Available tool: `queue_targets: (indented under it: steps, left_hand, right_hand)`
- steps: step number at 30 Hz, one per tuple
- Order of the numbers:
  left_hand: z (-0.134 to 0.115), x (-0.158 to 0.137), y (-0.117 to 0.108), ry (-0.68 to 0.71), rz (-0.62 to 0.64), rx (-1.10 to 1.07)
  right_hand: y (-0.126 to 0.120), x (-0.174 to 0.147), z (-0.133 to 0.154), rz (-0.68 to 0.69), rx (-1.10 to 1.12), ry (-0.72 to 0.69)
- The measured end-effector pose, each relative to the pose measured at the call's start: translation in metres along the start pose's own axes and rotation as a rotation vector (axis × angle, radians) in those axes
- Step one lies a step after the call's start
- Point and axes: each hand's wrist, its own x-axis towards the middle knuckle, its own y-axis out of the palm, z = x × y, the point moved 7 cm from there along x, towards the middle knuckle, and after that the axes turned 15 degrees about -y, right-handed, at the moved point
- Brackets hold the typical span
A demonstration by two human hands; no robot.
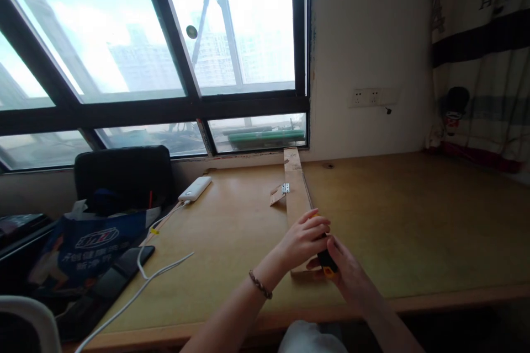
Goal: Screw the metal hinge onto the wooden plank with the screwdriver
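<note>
A black-and-yellow handled tool (327, 260) is held over the near right side of a long narrow wooden board (296, 198). My left hand (304, 237) is closed over the upper part of the handle, and my right hand (348, 270) grips its lower end. A thin dark strip runs forward from the hands along the board's right edge; whether it belongs to the tool I cannot tell. On the board's left edge sits a metal hinge (285, 188), with a small wood piece (276, 196) joined to it, sticking out leftward. My fingers hide most of the handle.
The board lies on a wooden table (397, 220), its far end near the window (248, 55). A white power bank (195, 188) with a white cable (143, 292) rests at the table's left edge. Beyond that edge are a black chair (124, 174) and a blue bag (99, 242).
</note>
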Motion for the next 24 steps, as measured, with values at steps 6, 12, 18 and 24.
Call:
queue_targets:
  steps: [6,12,18,24]
  left_hand:
    - [0.014,-0.025,0.020,-0.197,-0.257,0.046]
    - [0.069,-0.033,-0.010,-0.581,-0.566,0.024]
    - [0.138,-0.067,0.005,-1.059,-0.637,-0.160]
    - [0.165,-0.089,0.033,-1.375,-0.493,-0.335]
  right_hand:
    - [-0.017,-0.018,-0.012,-0.064,-0.112,-0.108]
    - [-0.068,0.017,0.030,-0.264,-0.635,-0.323]
    - [-0.121,0.060,0.042,-0.392,-1.395,-0.362]
    - [-0.146,0.052,0.034,-0.466,-1.544,-0.314]
